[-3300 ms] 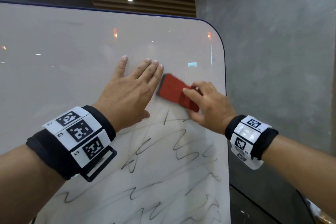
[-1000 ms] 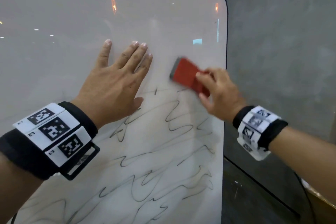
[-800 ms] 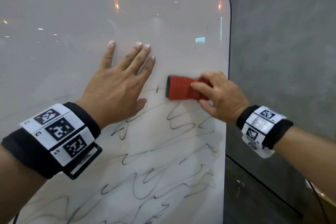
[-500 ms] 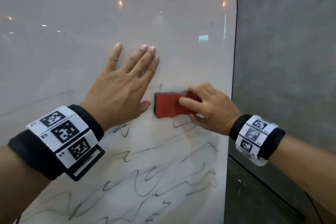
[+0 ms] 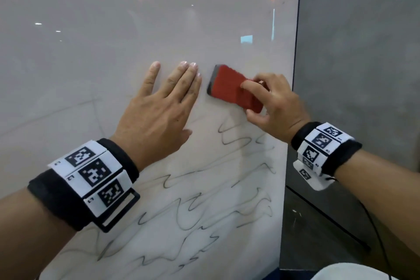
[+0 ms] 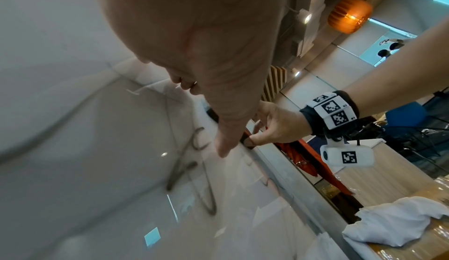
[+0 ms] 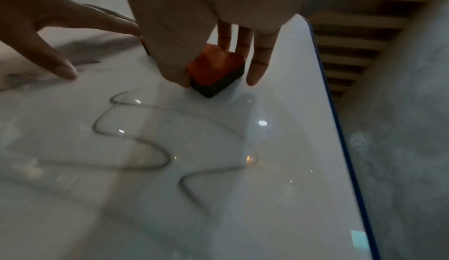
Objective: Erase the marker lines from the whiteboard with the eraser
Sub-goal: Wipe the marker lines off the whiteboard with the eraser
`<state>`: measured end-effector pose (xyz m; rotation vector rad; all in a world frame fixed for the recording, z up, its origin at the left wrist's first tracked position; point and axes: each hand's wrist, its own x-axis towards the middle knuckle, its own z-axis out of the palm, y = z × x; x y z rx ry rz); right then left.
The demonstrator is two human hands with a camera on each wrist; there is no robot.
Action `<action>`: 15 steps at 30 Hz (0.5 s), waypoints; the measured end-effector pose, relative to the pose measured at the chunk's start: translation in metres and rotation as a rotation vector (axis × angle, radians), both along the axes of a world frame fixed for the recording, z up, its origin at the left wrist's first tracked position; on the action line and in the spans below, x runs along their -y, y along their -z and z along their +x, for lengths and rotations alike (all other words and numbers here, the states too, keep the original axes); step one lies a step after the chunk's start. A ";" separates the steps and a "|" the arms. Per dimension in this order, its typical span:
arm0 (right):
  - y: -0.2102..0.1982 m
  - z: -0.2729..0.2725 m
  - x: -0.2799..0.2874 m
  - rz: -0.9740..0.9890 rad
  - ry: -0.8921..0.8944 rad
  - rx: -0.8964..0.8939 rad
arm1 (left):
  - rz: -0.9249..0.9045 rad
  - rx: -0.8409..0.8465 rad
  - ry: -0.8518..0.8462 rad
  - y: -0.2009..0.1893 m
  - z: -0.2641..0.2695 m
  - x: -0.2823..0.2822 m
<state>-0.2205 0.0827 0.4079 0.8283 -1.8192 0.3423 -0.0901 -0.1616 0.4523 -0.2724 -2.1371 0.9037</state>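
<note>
Two hands against an upright whiteboard (image 5: 95,57). Left hand (image 5: 156,118) laid flat on the board, palm down, fingers (image 5: 181,82) straight and slightly spread, thumb low near the topmost marker lines (image 5: 204,207). Right hand (image 5: 276,109) clamped on a red eraser (image 5: 231,88): index finger on the red back, thumb under the lower edge, remaining fingers along the upper edge. Eraser tilted, dark felt face against the board, just right of the left fingertips and above the wavy black lines, near the board's right edge.

Head view: both wristbands (image 5: 91,175) with black-and-white coded tags, forearms reaching forward, grey wall (image 5: 363,52) to the right of the board.

Left wrist view: underside of the left hand (image 6: 194,33), thumb tip on the board, right hand (image 6: 277,127) beyond it pinching the eraser's edge; behind, an orange lamp (image 6: 350,14) and a white cloth (image 6: 398,223).

Right wrist view: eraser (image 7: 216,68) between thumb and fingers (image 7: 261,60), its dark felt layer visible below the red; blue board rim (image 7: 340,129), blurred lines (image 7: 136,139) nearest the camera.
</note>
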 end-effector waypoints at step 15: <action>0.067 -0.010 -0.006 0.121 -0.065 0.007 | 0.109 0.002 -0.032 0.040 -0.003 -0.013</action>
